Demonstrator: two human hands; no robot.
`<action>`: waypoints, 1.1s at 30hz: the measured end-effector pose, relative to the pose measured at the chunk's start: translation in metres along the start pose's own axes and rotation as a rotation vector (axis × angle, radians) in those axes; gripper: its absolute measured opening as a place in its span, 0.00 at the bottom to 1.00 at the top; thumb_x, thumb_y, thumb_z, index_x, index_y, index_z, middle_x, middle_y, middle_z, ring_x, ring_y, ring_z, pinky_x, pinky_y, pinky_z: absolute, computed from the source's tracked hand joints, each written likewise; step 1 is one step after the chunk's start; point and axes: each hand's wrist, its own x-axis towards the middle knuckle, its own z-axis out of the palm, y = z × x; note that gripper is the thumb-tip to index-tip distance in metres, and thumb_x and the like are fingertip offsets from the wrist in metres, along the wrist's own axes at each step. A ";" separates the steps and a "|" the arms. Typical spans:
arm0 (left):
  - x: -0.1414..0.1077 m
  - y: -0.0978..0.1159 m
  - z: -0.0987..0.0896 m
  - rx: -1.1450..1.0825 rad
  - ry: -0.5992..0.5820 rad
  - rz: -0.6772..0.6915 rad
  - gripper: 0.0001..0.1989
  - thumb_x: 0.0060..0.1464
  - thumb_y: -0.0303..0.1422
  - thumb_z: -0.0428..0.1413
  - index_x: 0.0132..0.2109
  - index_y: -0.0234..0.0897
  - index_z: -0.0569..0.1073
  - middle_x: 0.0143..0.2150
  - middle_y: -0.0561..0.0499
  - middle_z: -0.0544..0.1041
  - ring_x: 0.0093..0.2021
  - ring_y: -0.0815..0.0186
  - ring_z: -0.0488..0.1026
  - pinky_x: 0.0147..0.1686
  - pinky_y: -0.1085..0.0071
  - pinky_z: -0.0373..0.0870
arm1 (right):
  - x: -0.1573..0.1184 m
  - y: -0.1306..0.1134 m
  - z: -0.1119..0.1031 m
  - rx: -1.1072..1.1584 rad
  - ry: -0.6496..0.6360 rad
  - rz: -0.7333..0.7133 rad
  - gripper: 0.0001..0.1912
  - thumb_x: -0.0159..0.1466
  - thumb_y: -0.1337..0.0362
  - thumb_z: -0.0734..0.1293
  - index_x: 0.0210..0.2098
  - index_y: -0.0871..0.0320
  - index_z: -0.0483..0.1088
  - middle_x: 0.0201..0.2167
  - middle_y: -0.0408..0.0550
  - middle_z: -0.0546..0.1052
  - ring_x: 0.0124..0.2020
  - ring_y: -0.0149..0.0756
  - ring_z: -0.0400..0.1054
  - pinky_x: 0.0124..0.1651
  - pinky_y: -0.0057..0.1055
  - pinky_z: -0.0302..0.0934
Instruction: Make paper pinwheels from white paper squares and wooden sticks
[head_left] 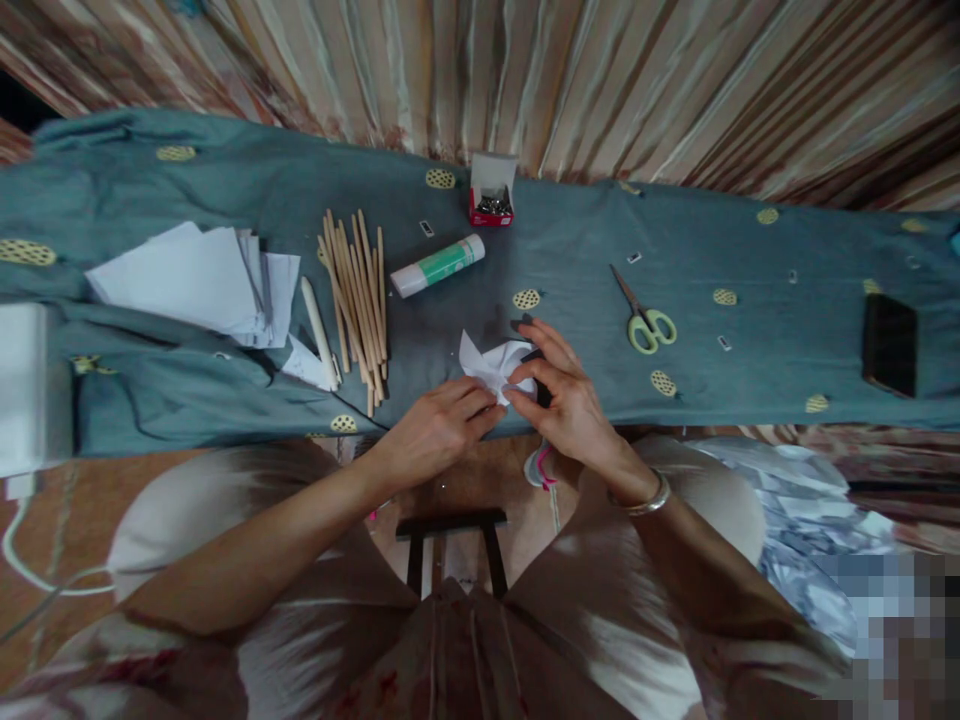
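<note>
A folded piece of white paper (491,365), with curled pointed corners, is held just above the table's near edge. My left hand (446,420) pinches its lower left side between thumb and fingers. On the right side, my right hand (562,395) grips it with thumb and index finger, the other fingers raised around it. The paper's underside is hidden by my fingers. Beyond it lies a glue stick (439,266) with a green label. A small red box (493,195) of metal pins or tacks stands behind, its lid up.
Several wooden sticks (358,300) lie left of my hands, beside a white pen-like tool (319,330) and stacked white paper sheets (187,280). Scissors (645,320) with green handles and a dark phone (889,345) lie to the right. A white box-shaped device (30,385) stands far left.
</note>
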 end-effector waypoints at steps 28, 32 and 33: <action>-0.001 0.001 0.003 -0.010 0.011 -0.031 0.08 0.64 0.26 0.52 0.46 0.29 0.75 0.41 0.44 0.78 0.46 0.60 0.73 0.46 0.65 0.75 | -0.005 0.004 -0.011 -0.037 -0.130 -0.067 0.07 0.65 0.62 0.67 0.42 0.51 0.77 0.69 0.44 0.60 0.72 0.47 0.49 0.69 0.54 0.51; 0.000 0.001 0.002 -0.026 -0.003 -0.039 0.08 0.64 0.26 0.53 0.46 0.29 0.75 0.41 0.44 0.77 0.45 0.61 0.73 0.45 0.65 0.75 | -0.005 0.004 -0.010 -0.037 -0.138 -0.071 0.08 0.65 0.62 0.67 0.42 0.51 0.77 0.70 0.43 0.59 0.72 0.48 0.48 0.69 0.55 0.51; 0.000 0.001 0.002 -0.027 -0.001 -0.039 0.08 0.64 0.26 0.53 0.46 0.29 0.75 0.41 0.44 0.77 0.45 0.61 0.73 0.45 0.65 0.75 | -0.005 0.004 -0.010 -0.039 -0.138 -0.075 0.08 0.65 0.62 0.67 0.42 0.51 0.77 0.70 0.44 0.60 0.72 0.47 0.48 0.69 0.55 0.51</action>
